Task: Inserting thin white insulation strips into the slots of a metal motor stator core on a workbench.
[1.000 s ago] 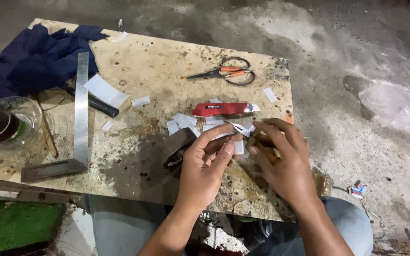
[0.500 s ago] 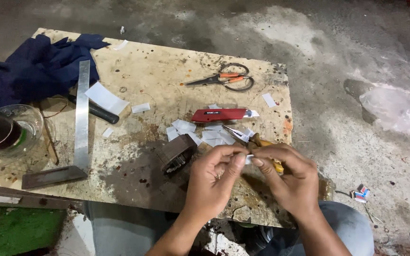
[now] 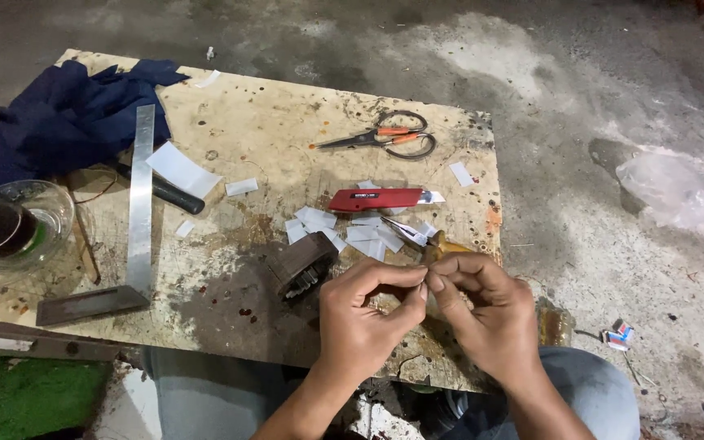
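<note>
Whatever is pinched between the fingertips of the left hand [image 3: 364, 314] and the right hand [image 3: 482, 314] is too small to be made out; both grips are clenched together above the near edge of the surface [image 3: 246, 106]. The pliers [image 3: 425, 238] are partly hidden behind the right hand, beside white paper scraps [image 3: 344, 232]. At the left edge, a glass bowl [image 3: 30, 224] is cut off; a dark liquid is held in it.
</note>
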